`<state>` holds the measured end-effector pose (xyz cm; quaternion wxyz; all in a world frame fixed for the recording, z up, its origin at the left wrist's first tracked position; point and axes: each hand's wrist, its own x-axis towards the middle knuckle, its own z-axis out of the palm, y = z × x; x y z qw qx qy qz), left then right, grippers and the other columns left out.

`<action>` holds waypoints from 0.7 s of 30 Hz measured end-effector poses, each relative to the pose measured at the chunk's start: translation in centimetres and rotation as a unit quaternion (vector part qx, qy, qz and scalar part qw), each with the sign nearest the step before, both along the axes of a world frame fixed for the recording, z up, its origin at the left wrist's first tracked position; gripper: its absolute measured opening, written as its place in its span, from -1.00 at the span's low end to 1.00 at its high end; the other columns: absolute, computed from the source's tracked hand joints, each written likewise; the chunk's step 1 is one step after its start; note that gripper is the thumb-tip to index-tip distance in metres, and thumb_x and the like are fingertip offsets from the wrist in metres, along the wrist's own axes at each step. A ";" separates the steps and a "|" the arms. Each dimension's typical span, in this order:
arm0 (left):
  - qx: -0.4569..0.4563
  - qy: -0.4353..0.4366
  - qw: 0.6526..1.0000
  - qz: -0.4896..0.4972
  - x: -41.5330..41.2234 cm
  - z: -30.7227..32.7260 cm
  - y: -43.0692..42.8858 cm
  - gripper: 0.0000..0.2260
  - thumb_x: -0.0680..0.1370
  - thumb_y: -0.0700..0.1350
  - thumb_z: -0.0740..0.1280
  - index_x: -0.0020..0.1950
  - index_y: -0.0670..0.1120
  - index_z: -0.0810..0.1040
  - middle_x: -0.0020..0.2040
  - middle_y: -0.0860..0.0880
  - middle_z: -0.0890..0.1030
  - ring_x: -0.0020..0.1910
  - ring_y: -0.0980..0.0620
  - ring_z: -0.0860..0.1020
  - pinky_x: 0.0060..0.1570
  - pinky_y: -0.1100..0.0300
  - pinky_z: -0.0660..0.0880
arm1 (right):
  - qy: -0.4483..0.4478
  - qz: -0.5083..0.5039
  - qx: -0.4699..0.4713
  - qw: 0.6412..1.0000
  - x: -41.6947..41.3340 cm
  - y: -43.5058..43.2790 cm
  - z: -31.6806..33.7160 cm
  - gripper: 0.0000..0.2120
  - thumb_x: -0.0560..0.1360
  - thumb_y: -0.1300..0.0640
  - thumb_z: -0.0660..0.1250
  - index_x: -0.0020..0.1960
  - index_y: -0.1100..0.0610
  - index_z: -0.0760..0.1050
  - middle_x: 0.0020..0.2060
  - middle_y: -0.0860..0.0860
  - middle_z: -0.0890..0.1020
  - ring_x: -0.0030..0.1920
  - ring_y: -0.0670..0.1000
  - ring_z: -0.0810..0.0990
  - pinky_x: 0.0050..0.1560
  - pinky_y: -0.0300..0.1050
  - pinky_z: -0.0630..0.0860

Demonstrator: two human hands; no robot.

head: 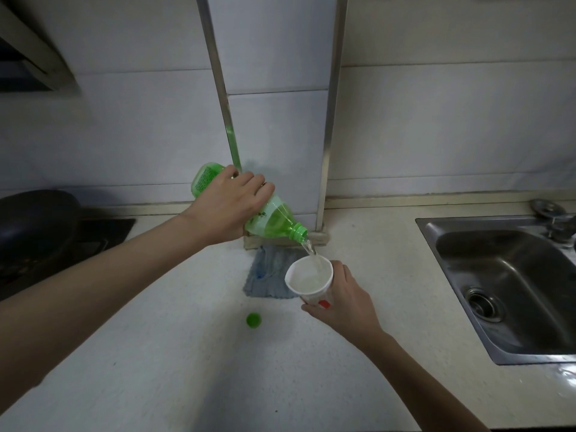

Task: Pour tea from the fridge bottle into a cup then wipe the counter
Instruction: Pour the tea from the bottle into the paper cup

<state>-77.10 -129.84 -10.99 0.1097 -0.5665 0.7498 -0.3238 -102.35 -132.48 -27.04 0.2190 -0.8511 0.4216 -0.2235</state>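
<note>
My left hand (229, 202) grips a green plastic bottle (272, 218) around its middle, tilted with the open neck down to the right. A thin stream of pale tea runs from the neck into a white paper cup (308, 277) with a red mark. My right hand (343, 304) holds that cup from the right side, tipped slightly toward the bottle, just above the counter (174, 353). Some liquid shows inside the cup. The bottle's green cap (253, 320) lies loose on the counter below the cup. A blue-grey cloth (265, 271) lies flat behind the cup, partly hidden by it.
A steel sink (511, 282) with a drain is set into the counter at the right, a tap base behind it. A dark pan (34, 219) sits on a black hob at the left. Two metal strips run up the tiled wall behind the bottle.
</note>
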 end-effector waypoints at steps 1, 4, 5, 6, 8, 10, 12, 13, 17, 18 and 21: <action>-0.002 0.003 1.000 -0.001 0.0 0.0 0.0 -0.59 0.31 -0.13 0.42 0.11 -0.18 0.44 -0.09 -0.12 0.53 -0.15 -0.14 0.53 -0.13 -0.01 0.39 | 0.001 -0.001 0.002 1.000 0.0 0.0 -0.1 -0.14 0.18 -0.22 0.56 0.32 0.08 0.30 0.17 -0.03 0.48 0.09 -0.08 0.52 -0.05 -0.24 0.53; -0.003 0.014 1.000 -0.002 0.1 -0.5 -0.1 -0.57 0.31 -0.13 0.43 0.13 -0.19 0.45 -0.07 -0.12 0.54 -0.14 -0.15 0.54 -0.12 -0.02 0.41 | -0.004 -0.005 0.011 1.000 0.1 0.0 -0.2 -0.14 0.18 -0.21 0.57 0.33 0.08 0.30 0.19 -0.02 0.48 0.11 -0.07 0.52 -0.03 -0.26 0.49; -0.002 0.017 1.000 -0.002 0.1 -0.6 -0.1 -0.56 0.30 -0.13 0.43 0.14 -0.19 0.46 -0.07 -0.12 0.54 -0.14 -0.15 0.54 -0.13 -0.02 0.42 | -0.008 -0.004 0.012 1.000 0.0 0.0 -0.2 -0.14 0.19 -0.20 0.57 0.34 0.09 0.30 0.19 -0.01 0.48 0.12 -0.06 0.51 -0.03 -0.26 0.48; -0.001 0.023 1.000 -0.002 0.1 -0.8 -0.2 -0.56 0.30 -0.12 0.43 0.13 -0.19 0.47 -0.08 -0.12 0.55 -0.15 -0.15 0.54 -0.15 -0.01 0.42 | -0.012 -0.004 0.010 1.000 0.0 0.0 -0.2 -0.15 0.19 -0.20 0.57 0.33 0.09 0.30 0.19 -0.01 0.48 0.12 -0.06 0.51 -0.03 -0.26 0.48; 0.001 0.040 0.999 -0.003 0.0 -1.2 -0.2 -0.59 0.30 -0.08 0.43 0.09 -0.19 0.48 -0.12 -0.10 0.54 -0.19 -0.13 0.54 -0.21 0.02 0.40 | -0.019 -0.008 0.003 1.000 -0.1 0.0 -0.1 -0.16 0.20 -0.20 0.57 0.32 0.08 0.30 0.18 -0.02 0.48 0.10 -0.07 0.51 -0.06 -0.25 0.50; -0.001 0.065 0.998 -0.003 -0.1 -1.8 -0.1 -0.60 0.32 0.03 0.44 0.03 -0.16 0.47 -0.17 -0.07 0.53 -0.23 -0.12 0.53 -0.25 0.05 0.37 | -0.027 -0.013 -0.003 1.000 0.0 0.0 0.0 -0.18 0.19 -0.20 0.57 0.30 0.07 0.30 0.16 -0.04 0.48 0.07 -0.08 0.51 -0.09 -0.24 0.51; -0.001 0.096 0.995 -0.001 -0.4 -2.5 0.0 -0.54 0.30 0.13 0.45 0.01 -0.15 0.47 -0.19 -0.05 0.53 -0.26 -0.10 0.53 -0.26 0.07 0.36 | -0.040 -0.016 -0.002 0.999 0.2 -0.1 0.1 -0.18 0.19 -0.20 0.57 0.30 0.05 0.30 0.15 -0.05 0.48 0.06 -0.09 0.51 -0.09 -0.21 0.53; -0.001 0.115 0.993 0.000 -0.6 -2.9 0.0 -0.52 0.30 0.17 0.44 0.01 -0.14 0.47 -0.19 -0.05 0.55 -0.25 -0.10 0.54 -0.26 0.08 0.37 | -0.048 -0.018 0.000 0.999 0.3 -0.1 0.0 -0.18 0.19 -0.21 0.57 0.30 0.05 0.30 0.15 -0.05 0.48 0.06 -0.08 0.52 -0.08 -0.19 0.54; 0.010 0.202 0.979 0.031 -1.5 -4.5 0.4 -0.47 0.26 0.28 0.43 -0.02 -0.10 0.46 -0.18 0.00 0.57 -0.27 -0.07 0.56 -0.30 0.13 0.34 | -0.089 -0.020 -0.008 0.996 0.8 0.0 0.2 -0.22 0.20 -0.32 0.46 0.27 0.03 0.30 0.09 -0.07 0.48 0.02 -0.10 0.52 -0.13 -0.19 0.56; 0.011 0.233 0.971 0.049 -1.8 -4.8 0.5 -0.46 0.26 0.29 0.44 -0.02 -0.08 0.45 -0.18 0.02 0.57 -0.28 -0.05 0.55 -0.32 0.14 0.30 | -0.098 -0.020 -0.012 0.995 0.9 0.0 0.2 -0.22 0.20 -0.34 0.43 0.27 0.03 0.31 0.09 -0.06 0.48 0.02 -0.11 0.52 -0.14 -0.20 0.56; 0.020 0.350 0.927 0.134 -2.4 -5.3 1.2 -0.42 0.26 0.36 0.45 0.02 -0.02 0.43 -0.16 0.11 0.55 -0.30 0.04 0.49 -0.38 0.18 0.26 | -0.112 -0.024 -0.004 0.993 0.9 -0.1 -0.1 -0.20 0.22 -0.30 0.47 0.30 0.05 0.30 0.11 -0.05 0.49 0.07 -0.10 0.52 -0.11 -0.19 0.57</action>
